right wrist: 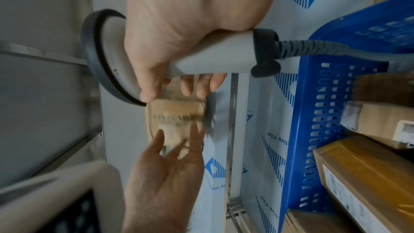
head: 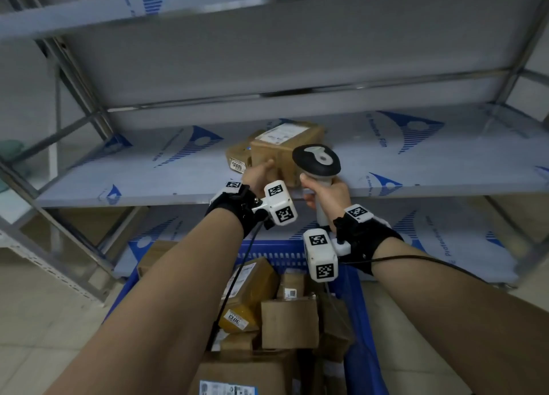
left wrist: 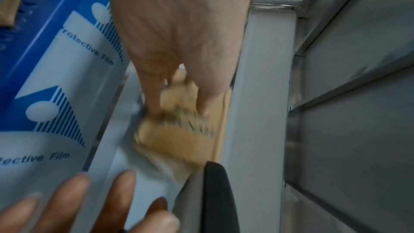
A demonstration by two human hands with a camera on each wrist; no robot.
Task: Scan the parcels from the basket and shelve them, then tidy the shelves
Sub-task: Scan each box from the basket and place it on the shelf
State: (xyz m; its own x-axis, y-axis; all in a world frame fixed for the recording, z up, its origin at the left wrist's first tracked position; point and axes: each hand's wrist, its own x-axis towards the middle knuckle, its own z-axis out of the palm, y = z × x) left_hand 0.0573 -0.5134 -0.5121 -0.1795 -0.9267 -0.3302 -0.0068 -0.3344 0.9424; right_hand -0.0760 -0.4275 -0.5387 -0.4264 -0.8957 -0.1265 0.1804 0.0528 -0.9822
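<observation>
Two parcels (head: 279, 148) stand together on the middle shelf (head: 148, 171) at twelve o'clock. One scanner (head: 316, 160) at one o'clock. One blue basket (head: 361, 320) at six o'clock holds at least seven parcels. Two hands, two wrist cameras.

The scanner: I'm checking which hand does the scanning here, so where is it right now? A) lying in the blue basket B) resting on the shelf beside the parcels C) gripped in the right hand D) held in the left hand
C: the right hand is curled round the grey handle of the scanner, its head raised in front of the shelf, while the left hand reaches to the cardboard parcel there.
</observation>
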